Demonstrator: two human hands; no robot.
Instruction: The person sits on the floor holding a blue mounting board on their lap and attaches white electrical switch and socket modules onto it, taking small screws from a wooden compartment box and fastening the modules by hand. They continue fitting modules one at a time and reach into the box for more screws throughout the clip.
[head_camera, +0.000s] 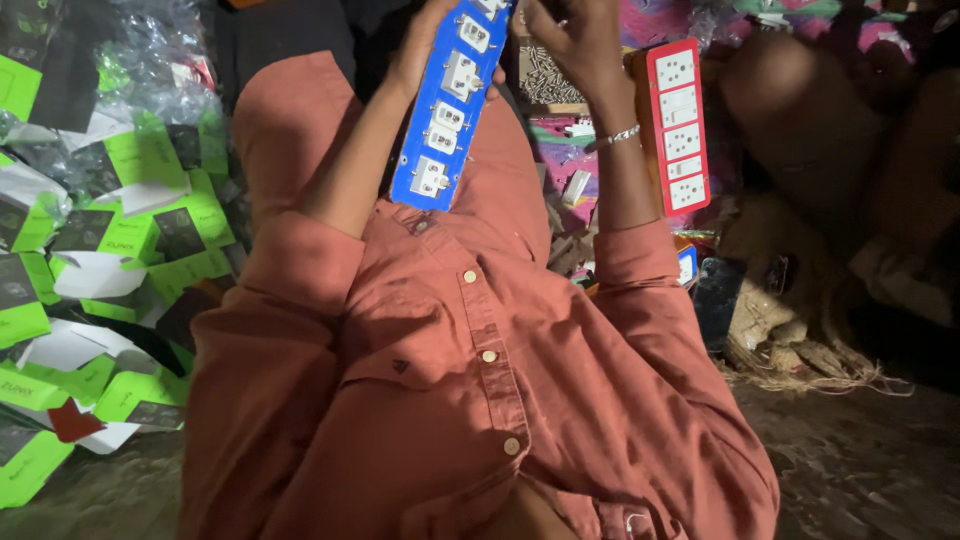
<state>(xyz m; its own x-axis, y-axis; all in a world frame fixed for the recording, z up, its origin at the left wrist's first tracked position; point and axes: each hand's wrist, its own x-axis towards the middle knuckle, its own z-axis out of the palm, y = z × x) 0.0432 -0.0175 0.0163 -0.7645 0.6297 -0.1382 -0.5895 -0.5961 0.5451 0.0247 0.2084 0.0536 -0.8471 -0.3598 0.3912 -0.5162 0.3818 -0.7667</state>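
Head view: both hands (430, 50) grip long blue socket board (452, 105), plastic probably.

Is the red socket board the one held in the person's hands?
No: the hands hold the blue socket board, while the red socket board stands apart beside the right hand.

A long blue board (450, 105) carries a row of white sockets along its face. It tilts from about one o'clock at its upper end down to seven o'clock, held up at twelve o'clock of the view.
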